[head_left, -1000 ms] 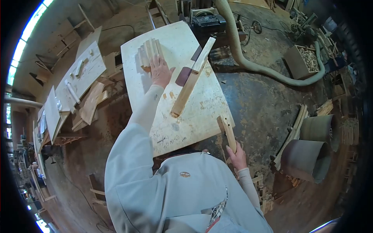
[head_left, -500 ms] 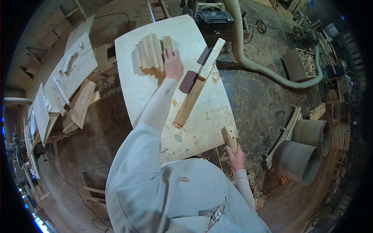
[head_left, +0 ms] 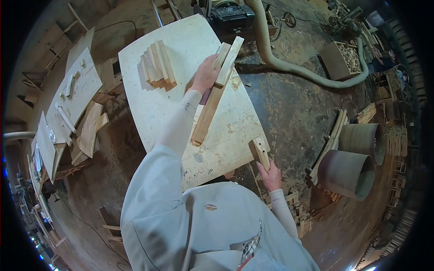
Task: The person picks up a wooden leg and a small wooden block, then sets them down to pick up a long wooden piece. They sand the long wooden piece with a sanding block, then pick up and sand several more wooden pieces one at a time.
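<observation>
My left hand [head_left: 205,76] is closed around a short wooden block [head_left: 221,55], beside the pale wooden piece [head_left: 232,58] that lies on a longer brown wooden bar [head_left: 208,116]. Part of a dark purple sheet [head_left: 205,97] shows between my wrist and the bar; the rest is covered. To the left of this hand a row of wooden blocks [head_left: 158,64] stands close together on the pale board [head_left: 142,106]. At the board's near right corner, my right hand [head_left: 271,176] grips the lower end of a wooden piece with dark holes [head_left: 261,151].
A ribbed hose [head_left: 289,70] curves across the floor past a machine motor [head_left: 231,16] to a box of wood offcuts [head_left: 342,58]. Two large drums [head_left: 346,171] lie at the right. Leaning boards [head_left: 86,86] and loose planks [head_left: 89,128] occupy the left.
My left hand has taken a block from the row and moved right with it to the long bar. The right hand stays near the corner with its wooden piece. The whole view has shifted slightly.
</observation>
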The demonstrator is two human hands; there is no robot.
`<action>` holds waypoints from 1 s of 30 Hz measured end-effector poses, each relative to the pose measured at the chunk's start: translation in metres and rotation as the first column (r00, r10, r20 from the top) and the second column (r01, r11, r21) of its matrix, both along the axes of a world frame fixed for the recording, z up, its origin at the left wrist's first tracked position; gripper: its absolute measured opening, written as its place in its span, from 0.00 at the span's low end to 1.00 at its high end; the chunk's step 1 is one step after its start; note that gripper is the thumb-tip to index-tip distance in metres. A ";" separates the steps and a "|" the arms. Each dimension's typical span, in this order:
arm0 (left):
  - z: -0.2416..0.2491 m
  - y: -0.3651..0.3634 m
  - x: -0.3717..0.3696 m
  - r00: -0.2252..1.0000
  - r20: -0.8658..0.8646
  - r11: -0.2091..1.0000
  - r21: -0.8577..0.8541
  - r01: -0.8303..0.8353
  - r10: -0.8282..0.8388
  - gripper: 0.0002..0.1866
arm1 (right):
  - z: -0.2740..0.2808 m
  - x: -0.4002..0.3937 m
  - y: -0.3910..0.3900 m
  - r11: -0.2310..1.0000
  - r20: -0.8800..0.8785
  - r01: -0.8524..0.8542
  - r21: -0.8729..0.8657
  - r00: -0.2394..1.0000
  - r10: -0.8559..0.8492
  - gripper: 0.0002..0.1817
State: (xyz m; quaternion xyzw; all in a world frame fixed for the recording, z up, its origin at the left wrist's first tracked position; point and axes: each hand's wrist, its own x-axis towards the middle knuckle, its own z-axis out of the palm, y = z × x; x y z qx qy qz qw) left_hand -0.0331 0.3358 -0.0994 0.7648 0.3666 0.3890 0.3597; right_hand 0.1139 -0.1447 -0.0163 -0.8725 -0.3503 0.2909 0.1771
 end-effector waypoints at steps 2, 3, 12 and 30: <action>-0.008 -0.001 -0.004 0.993 -0.079 0.993 0.084 -0.082 0.089 0.26 | 0.005 0.001 0.002 1.000 0.001 -0.010 -0.015 1.000 0.010 0.34; -0.016 -0.003 -0.005 0.973 -0.145 0.974 0.164 -0.157 0.181 0.25 | 0.008 0.000 0.001 0.999 0.006 -0.020 -0.040 1.000 0.020 0.34; -0.038 -0.011 0.002 0.947 -0.295 0.981 0.177 -0.078 0.128 0.23 | -0.012 0.025 -0.012 0.989 -0.093 -0.149 -0.001 0.985 0.148 0.28; -0.023 -0.003 -0.001 0.954 -0.294 0.997 0.052 -0.052 0.065 0.24 | -0.033 0.021 -0.013 0.985 -0.029 -0.148 0.087 0.988 0.151 0.28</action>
